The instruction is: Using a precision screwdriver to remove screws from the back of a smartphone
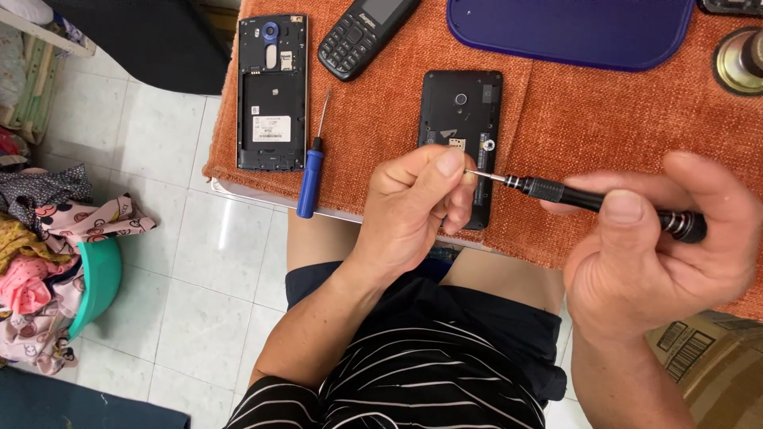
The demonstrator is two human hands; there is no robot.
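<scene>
Right hand (660,254): its grip was closed round a black precision screwdriver (588,199), held level, the fine tip pointing left.
Left hand (421,206): thumb and fingers were pinched shut at the driver's tip, over the lower end of a black phone with its back cover off (461,119); whether a screw or bit sat in the pinch could not be told.
Phone's place: it lay on the orange cloth of the desk (556,127), its lower end at the near edge, partly hidden by the left hand.
Nearby: a blue-handled screwdriver (311,171) overhung the desk's edge; beside it a second opened phone (272,91); further back a keypad phone (362,36) and a dark blue tray (572,32).
Risk: anything tiny pinched there would probably drop to the tiled floor (199,262) if the pinch loosened, since the hands worked at the edge; the sharp tip might prick the thumb; the blue driver could roll off.
</scene>
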